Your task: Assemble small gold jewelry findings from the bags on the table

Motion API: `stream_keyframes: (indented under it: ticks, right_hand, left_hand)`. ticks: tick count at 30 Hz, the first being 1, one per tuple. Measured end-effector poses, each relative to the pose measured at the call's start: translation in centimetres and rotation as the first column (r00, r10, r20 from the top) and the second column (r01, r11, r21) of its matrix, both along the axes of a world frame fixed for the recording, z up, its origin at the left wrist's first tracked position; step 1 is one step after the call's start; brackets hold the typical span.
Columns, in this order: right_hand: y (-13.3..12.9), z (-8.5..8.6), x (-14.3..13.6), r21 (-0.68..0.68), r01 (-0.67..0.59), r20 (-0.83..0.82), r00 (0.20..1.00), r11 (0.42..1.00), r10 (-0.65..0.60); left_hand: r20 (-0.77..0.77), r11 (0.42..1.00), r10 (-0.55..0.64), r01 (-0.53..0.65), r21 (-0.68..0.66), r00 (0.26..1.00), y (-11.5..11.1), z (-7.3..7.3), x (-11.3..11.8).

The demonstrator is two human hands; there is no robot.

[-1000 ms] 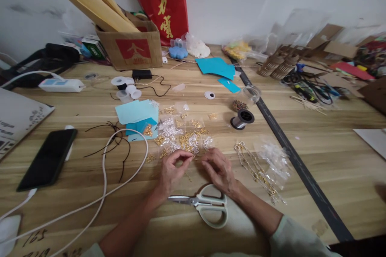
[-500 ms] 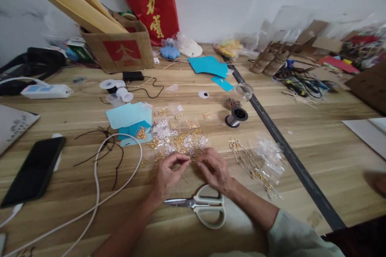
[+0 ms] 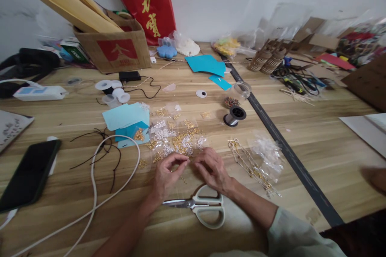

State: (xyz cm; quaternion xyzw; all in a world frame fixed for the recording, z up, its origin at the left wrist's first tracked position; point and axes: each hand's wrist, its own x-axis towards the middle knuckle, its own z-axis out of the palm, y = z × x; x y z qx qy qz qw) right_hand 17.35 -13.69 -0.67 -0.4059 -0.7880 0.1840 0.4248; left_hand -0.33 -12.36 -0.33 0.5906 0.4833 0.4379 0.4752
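My left hand (image 3: 166,174) and my right hand (image 3: 212,169) meet fingertip to fingertip over the wooden table (image 3: 316,144), pinching a tiny gold piece (image 3: 189,161) between them; its shape is too small to tell. Just beyond my fingers lies a spread of small clear bags with gold and silver findings (image 3: 177,138). Light-handled scissors (image 3: 199,205) lie shut under my wrists. Gold chains (image 3: 251,167) lie to the right of my right hand, next to a crumpled clear bag (image 3: 267,150).
A black phone (image 3: 28,174) and a white cable (image 3: 96,176) lie at the left, black cords (image 3: 105,150) beside them. A wire spool (image 3: 234,115), blue paper (image 3: 125,114), a cardboard box (image 3: 116,50) and a power strip (image 3: 39,92) sit farther back. Another person's hand (image 3: 375,178) shows at the right edge.
My fingertips have come together on the small gold piece. The view has shifted right, so everything on the table slid left in the picture.
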Motion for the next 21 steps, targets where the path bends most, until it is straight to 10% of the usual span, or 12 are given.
stream_keyframes:
  ticks: [21]
  right_hand:
    - [0.11, 0.05, -0.1, 0.016, -0.022, -0.011, 1.0, 1.0, 0.022]
  left_hand:
    - [-0.054, 0.997, -0.036, 0.039, 0.061, 0.998, -0.11, -0.3, 0.04]
